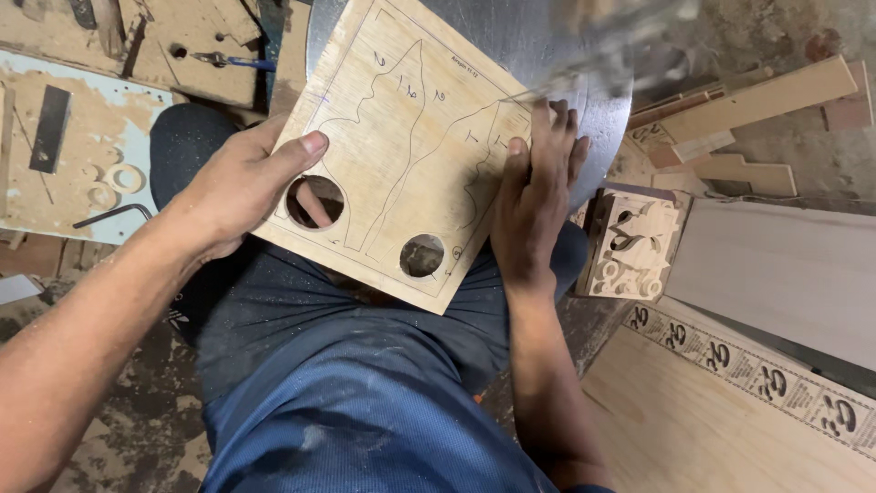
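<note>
A square plywood panel with pencilled curved outlines and two round holes lies on a round metal saw table above my lap. My left hand grips the panel's left edge, thumb on top, a finger showing through the left hole. Flat on the panel's right side, my right hand presses down with fingers spread. A blurred saw arm hangs over the panel's far right corner, just past my right fingertips.
A carved wooden block stands right of my right wrist. Wood strips and flat boards lie at the right, one with a patterned paper strip. A dusty workbench with tools sits at the left.
</note>
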